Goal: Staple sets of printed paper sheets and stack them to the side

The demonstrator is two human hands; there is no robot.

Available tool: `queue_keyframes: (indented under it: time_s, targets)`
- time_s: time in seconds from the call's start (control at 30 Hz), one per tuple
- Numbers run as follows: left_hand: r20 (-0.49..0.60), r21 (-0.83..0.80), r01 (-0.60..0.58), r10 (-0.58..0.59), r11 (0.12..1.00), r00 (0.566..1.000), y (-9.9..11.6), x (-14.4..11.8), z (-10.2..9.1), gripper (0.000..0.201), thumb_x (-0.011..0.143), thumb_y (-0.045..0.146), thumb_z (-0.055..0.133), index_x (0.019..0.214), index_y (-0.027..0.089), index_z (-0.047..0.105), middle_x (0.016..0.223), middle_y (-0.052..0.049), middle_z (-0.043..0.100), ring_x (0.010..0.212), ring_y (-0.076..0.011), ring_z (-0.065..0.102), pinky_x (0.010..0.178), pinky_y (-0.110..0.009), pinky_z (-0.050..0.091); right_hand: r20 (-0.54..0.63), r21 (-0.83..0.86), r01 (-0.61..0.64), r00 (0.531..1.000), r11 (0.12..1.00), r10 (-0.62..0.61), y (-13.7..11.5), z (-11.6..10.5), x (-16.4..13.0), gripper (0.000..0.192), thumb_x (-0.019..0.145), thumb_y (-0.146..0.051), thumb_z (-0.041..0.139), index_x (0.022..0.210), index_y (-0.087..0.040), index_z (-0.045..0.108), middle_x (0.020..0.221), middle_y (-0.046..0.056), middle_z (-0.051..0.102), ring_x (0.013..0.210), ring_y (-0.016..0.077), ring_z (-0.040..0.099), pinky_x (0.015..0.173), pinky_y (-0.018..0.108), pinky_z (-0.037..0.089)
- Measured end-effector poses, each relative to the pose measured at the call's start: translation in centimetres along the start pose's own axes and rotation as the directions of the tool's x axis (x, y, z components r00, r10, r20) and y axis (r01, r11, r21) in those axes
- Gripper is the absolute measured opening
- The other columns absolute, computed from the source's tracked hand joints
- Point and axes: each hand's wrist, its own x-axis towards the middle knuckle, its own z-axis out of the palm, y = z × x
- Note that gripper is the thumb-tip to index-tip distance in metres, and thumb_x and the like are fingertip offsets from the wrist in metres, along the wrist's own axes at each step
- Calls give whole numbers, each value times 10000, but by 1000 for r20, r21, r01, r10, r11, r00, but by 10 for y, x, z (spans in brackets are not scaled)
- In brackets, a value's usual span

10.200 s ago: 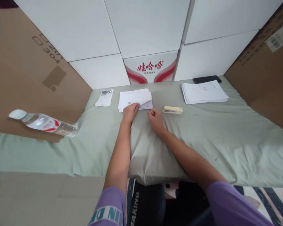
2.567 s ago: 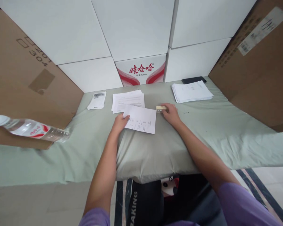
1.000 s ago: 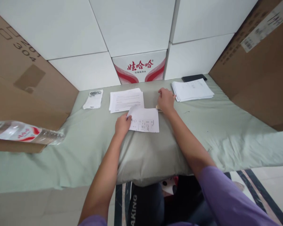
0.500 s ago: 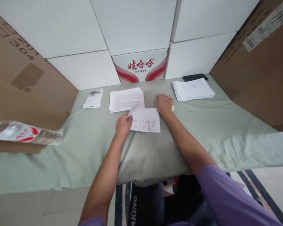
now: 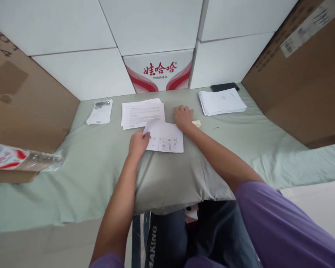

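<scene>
My left hand [image 5: 139,143] is closed on the left edge of a printed sheet of paper [image 5: 167,138], its thumb on top. The sheet lies near the front of the cloth-covered table, its upper left part slightly raised and overlapping a stack of printed papers [image 5: 143,114]. At the sheet's upper right corner, my right hand [image 5: 184,118] rests palm down with fingers bent and a little apart. Its thumb is hidden. A small pale yellow piece [image 5: 196,123] lies beside the right wrist, partly covered by it.
Further right is another paper stack [image 5: 222,102], with a dark flat object [image 5: 225,86] behind it. A white packet [image 5: 99,112] with dark small items lies left. A plastic bottle [image 5: 19,159] rests at the left edge. White boxes [image 5: 156,29] and brown cartons [image 5: 304,82] enclose the table.
My right hand has moved slightly left, to the sheet's upper corner, showing more of the yellow piece. The left hand keeps its grip on the sheet. The whole view has shifted a little.
</scene>
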Motion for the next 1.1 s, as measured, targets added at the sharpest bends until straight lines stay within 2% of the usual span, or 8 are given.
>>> queue_keyframes:
  time_s: [0.13,0.27,0.47,0.63,0.8,0.87,0.97,1.1]
  targets:
    - [-22,22,-43,43,999,999,-3,2,2,357,948,347,517,1104,151,772,967,-165,772,928,-318,711,796,-374,491,-9,137,-36,999,990,38,6,-1,-2,446,966,-73,309,1311,-178,572,1365,200,565,1250,349,495,983,520,399]
    - [-21,-9,-38,38,999,999,-5,3,2,361,945,356,518,1098,152,773,927,-155,771,871,-305,704,760,-360,485,-134,326,-36,987,945,84,7,-2,-6,367,953,-96,349,1238,-169,570,1305,183,609,1182,312,545,1008,481,388]
    - [-40,-33,-70,69,997,997,-7,6,0,389,941,389,512,1078,138,775,855,-144,760,822,-296,696,745,-358,485,-313,721,77,923,689,224,20,5,-2,196,1000,-264,366,954,-226,553,943,50,664,895,207,585,902,347,418]
    - [-66,-98,-100,94,990,993,-16,10,0,387,918,430,529,1006,143,772,841,-137,759,830,-298,707,763,-366,513,-277,848,117,929,517,244,28,6,5,224,975,-289,427,778,-230,515,723,-11,588,720,157,543,745,285,412]
    - [-188,-207,-56,17,977,982,-34,19,-11,355,854,455,593,918,144,751,892,-151,776,902,-308,728,827,-379,546,-254,918,148,932,368,258,27,-8,6,215,958,-284,455,778,-220,554,678,-23,588,666,133,562,686,262,440]
    - [-270,-276,-25,-52,961,961,-42,23,-16,350,832,457,611,883,136,742,871,-146,775,874,-296,732,820,-375,559,-226,932,149,952,329,208,24,-15,6,223,948,-290,484,759,-211,573,675,-12,612,661,129,584,686,261,459]
    - [-391,-415,-9,-169,910,905,-47,27,-20,336,811,432,629,867,117,734,855,-130,774,858,-273,735,807,-360,579,-155,938,144,988,315,9,13,-24,1,232,927,-317,550,747,-191,624,750,20,684,653,123,612,683,266,497]
    - [-482,-575,-62,-277,816,831,-47,30,-17,358,811,409,652,942,86,732,958,-139,781,942,-265,740,856,-361,595,8,966,60,966,252,-259,-10,-34,-15,211,891,-383,644,856,-176,672,851,47,720,602,126,627,516,247,506]
